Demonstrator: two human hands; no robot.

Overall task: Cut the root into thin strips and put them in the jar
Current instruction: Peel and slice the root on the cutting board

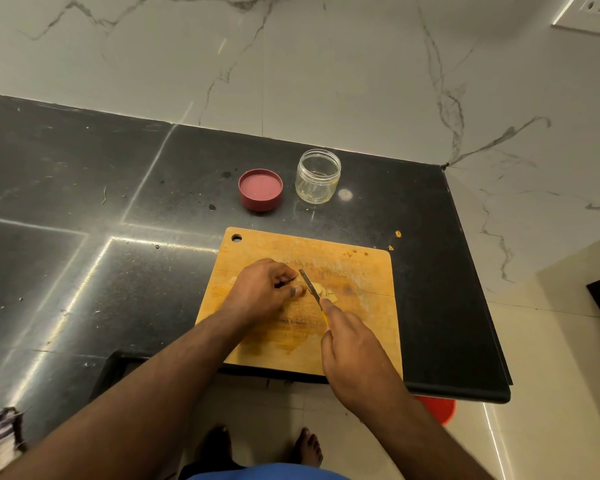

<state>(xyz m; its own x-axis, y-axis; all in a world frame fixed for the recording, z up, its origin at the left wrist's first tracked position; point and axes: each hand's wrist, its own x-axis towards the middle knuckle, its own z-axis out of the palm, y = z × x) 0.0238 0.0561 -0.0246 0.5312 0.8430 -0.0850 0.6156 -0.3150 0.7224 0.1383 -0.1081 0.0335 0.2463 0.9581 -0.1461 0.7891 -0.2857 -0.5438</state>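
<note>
Both forearms reach in from the bottom edge. Left hand (262, 289) curls down on the wooden cutting board (368, 271), fingertips pinning the pale root (321, 291), which is mostly hidden beneath them. Right hand (352, 355) is wrapped around a yellow-handled knife (310, 285), blade angled against the root just beside the left fingers. Behind the board, an open clear jar (318, 176) stands beside its red lid (260, 189) on the black counter (84, 202). No readable writing anywhere.
</note>
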